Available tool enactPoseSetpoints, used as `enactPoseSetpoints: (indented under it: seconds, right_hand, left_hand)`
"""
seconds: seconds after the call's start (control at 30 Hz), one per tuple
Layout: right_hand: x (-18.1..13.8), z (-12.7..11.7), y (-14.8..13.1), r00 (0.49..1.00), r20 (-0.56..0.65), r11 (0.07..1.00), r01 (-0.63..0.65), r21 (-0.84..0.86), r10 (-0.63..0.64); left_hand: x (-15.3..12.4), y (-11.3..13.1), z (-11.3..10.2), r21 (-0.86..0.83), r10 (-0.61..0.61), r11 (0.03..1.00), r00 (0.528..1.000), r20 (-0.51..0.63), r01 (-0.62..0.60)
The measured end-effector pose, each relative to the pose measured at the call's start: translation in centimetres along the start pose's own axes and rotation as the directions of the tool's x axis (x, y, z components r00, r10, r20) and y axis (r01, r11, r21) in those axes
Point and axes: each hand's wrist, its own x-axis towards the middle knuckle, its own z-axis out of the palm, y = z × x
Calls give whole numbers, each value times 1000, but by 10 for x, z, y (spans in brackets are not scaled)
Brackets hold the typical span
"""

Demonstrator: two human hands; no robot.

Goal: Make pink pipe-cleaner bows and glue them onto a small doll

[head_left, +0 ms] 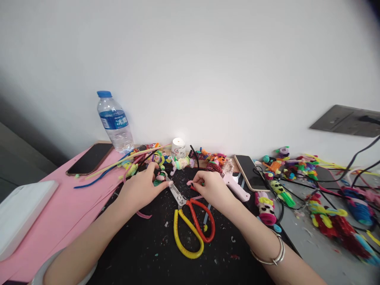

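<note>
My left hand [142,188] is low over the black mat, thumb and index finger apart. The thumb tip is beside the blades of the scissors [178,198], which have one yellow and one red handle. Small green and pink fuzzy pieces [160,177] lie between its fingers; I see no grip on them. My right hand [208,186] is closed in a pinch at a small pink fuzzy bit [189,183]. A pale pink glue gun [237,188] lies just right of this hand.
A water bottle [115,124] and dark phone [90,159] are at left, near a white box [26,213]. A paper cup [178,148] stands by the wall. Another phone [251,172], black cables and several pipe-cleaner figures [265,208] spread rightward.
</note>
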Motion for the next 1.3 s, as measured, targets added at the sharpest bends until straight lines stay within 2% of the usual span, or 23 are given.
enactPoseSetpoints:
  seconds: [0.13,0.3,0.4,0.53,0.6,0.67,0.77,0.87,0.97,1.07,1.17,1.3]
  right_hand:
    - [-1,5,1,994,83,994,73,-81,-67]
    - [-1,6,2,982,153,975,133,-175,-107]
    - [-1,4,2,973,195,974,159,-165,-126]
    - [1,-6,1,976,178,986,141,-85,-124]
    - [2,-12,0,984,145,990,116,-79,-104]
    - [4,-19,2,991,103,990,99,-101,-89]
    - [6,-31,8,998,34,987,52,-149,-47]
    - [8,-46,15,998,-57,975,-41,-219,29]
    - [8,-60,19,995,-60,976,-85,-200,74]
    - [7,-61,16,998,58,996,-25,-83,30]
    - [6,-46,9,986,155,997,74,-33,-68]
    - [2,-19,-2,964,209,970,194,-144,-162]
  left_hand:
    - [0,-2,3,-39,42,998,997,67,-40]
    - [1,-2,4,-101,95,991,995,21,-92]
    - [1,-3,6,-180,119,977,993,-3,-117]
    - [2,-6,9,-359,53,932,998,16,-44]
    - [1,-5,8,-354,6,935,1000,12,-2]
    - [-1,-2,5,-233,-3,972,997,-76,-15]
    - [-6,5,-3,-75,57,994,973,-222,-76]
    - [-10,13,-7,-160,101,974,937,-335,-162]
    - [-14,18,-1,-395,81,890,931,-355,-228]
    - [-18,21,10,-599,50,772,961,-273,-211]
    - [-21,23,17,-740,21,654,981,-191,-158]
    - [-20,25,21,-859,14,502,994,-107,-100]
